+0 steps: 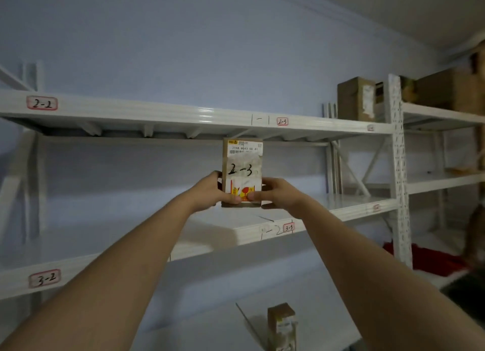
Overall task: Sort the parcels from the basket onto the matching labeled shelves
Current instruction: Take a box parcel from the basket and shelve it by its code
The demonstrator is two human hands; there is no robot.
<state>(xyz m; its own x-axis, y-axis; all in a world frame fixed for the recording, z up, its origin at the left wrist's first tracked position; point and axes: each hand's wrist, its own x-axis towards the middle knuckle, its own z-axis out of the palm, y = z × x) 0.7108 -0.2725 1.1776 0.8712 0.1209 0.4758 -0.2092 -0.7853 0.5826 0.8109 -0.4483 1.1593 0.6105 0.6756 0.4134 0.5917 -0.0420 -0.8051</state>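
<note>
A small upright brown cardboard parcel (242, 171) is held up in front of the white metal shelving rack (396, 146), between its two upper boards. The left hand (210, 189) grasps its lower left edge and the right hand (278, 193) its lower right edge, thumbs pressed on the front face. Handwritten on the parcel's white paper is "2-3"; the printed shipping label above reads "210A B043 00 41" with a barcode, and a red and yellow fragile sticker sits at the bottom. Red-bordered tags on the upper board read "2-2" (42, 103) and "2-3" (282, 121); the lower board carries "3-2" (44, 278) and "3-3" (288, 228). A larger brown cardboard box (355, 98) stands on the upper board at right, and another small brown parcel (282, 324) sits upright on the shelf below the hands
</note>
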